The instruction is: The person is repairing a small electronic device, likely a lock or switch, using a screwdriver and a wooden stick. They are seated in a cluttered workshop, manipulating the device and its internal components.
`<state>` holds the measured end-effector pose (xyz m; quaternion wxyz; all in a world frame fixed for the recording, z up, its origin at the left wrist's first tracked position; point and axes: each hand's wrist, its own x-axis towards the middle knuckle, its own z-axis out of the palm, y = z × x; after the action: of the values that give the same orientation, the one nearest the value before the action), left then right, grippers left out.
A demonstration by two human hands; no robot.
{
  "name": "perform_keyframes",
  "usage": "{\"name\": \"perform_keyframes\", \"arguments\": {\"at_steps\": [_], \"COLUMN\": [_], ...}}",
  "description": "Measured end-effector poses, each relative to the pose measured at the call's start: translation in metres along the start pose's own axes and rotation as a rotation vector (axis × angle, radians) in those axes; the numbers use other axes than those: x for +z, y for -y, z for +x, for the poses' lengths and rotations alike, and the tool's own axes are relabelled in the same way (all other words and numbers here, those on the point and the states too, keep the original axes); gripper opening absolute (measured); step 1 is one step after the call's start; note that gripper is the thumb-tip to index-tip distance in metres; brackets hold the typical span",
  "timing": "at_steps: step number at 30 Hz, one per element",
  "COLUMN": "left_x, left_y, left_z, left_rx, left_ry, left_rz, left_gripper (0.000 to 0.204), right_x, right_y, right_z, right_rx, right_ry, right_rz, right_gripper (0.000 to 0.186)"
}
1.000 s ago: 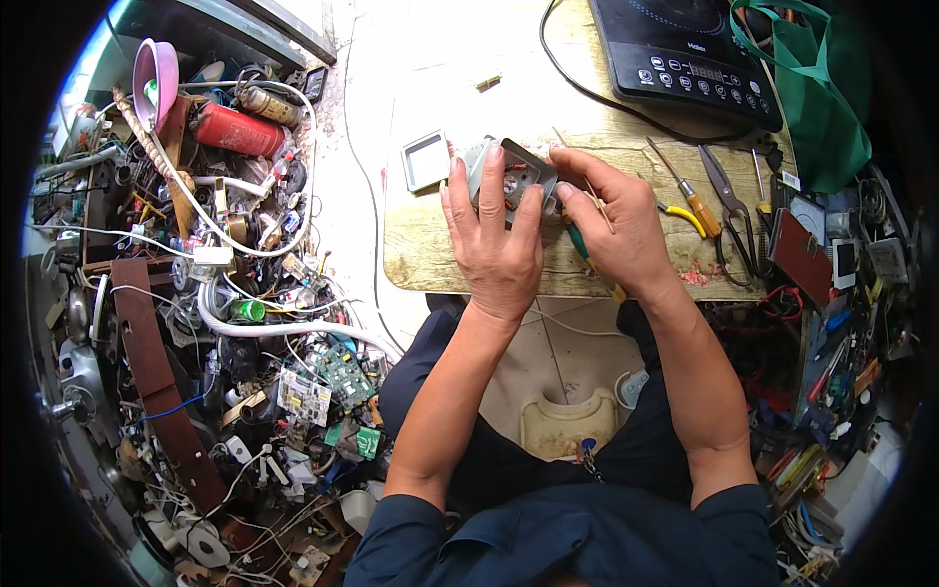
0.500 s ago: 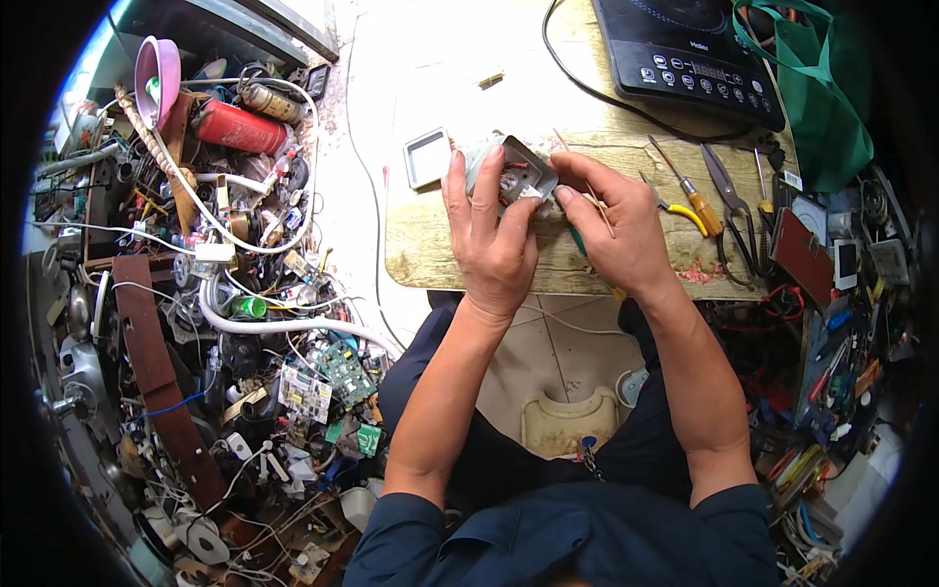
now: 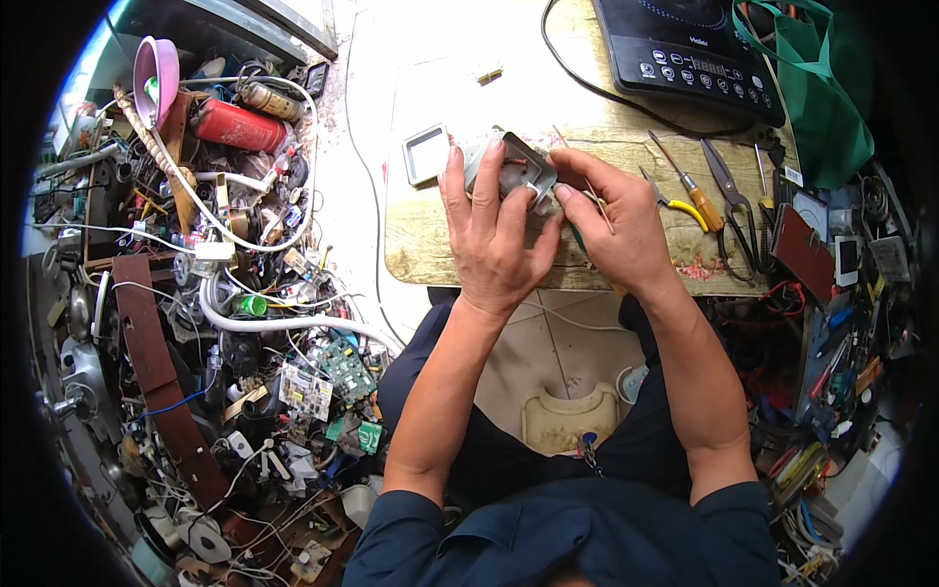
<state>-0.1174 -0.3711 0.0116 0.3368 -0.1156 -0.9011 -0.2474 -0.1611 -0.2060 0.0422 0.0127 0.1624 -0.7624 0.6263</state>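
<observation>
A small grey open-topped box (image 3: 533, 157) with red wires and small parts inside is held over the near edge of the wooden table (image 3: 421, 259). My left hand (image 3: 494, 230) is around its left and near sides, the thumb now lifted off toward the right. My right hand (image 3: 621, 215) is closed, its thumb and index finger pinched at the box's right corner. A thin stick (image 3: 599, 203) runs across the right hand's fingers; its hold is partly hidden. Left of the box lies a grey rectangular frame (image 3: 425, 157), like a lid.
To the right lie yellow-handled pliers (image 3: 688, 210), a wooden-handled screwdriver (image 3: 699, 196) and scissors (image 3: 729, 186). A black induction cooker (image 3: 694, 68) with its cable stands at the far right, beside a green bag (image 3: 827, 98). Piled parts (image 3: 254, 391) and a red cylinder (image 3: 240, 125) fill the left.
My left thumb has moved out of the box's near edge and spread toward the right. The box has tilted slightly, and the right hand stays at its corner.
</observation>
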Motion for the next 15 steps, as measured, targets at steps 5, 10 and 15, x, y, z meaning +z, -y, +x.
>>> {"name": "perform_keyframes", "arguments": {"at_steps": [5,10,15], "left_x": [0.0038,-0.0004,-0.0009], "left_y": [0.0029,-0.0003,0.0006], "left_z": [-0.0037,-0.0017,-0.0040], "left_rx": [0.000,-0.018,-0.024], "left_ry": [-0.011,0.018,0.033], "left_rz": [0.029,0.027,0.039], "left_gripper": [0.047,0.048,0.046], "right_x": [0.0000,-0.0006,-0.0013], "right_y": [0.0007,0.0004,0.0009], "right_z": [-0.0008,-0.0001,-0.0008], "right_rx": [-0.007,-0.002,0.018], "right_ry": [0.000,0.007,0.014], "right_rz": [-0.002,0.001,0.007], "right_gripper": [0.035,0.034,0.034]}}
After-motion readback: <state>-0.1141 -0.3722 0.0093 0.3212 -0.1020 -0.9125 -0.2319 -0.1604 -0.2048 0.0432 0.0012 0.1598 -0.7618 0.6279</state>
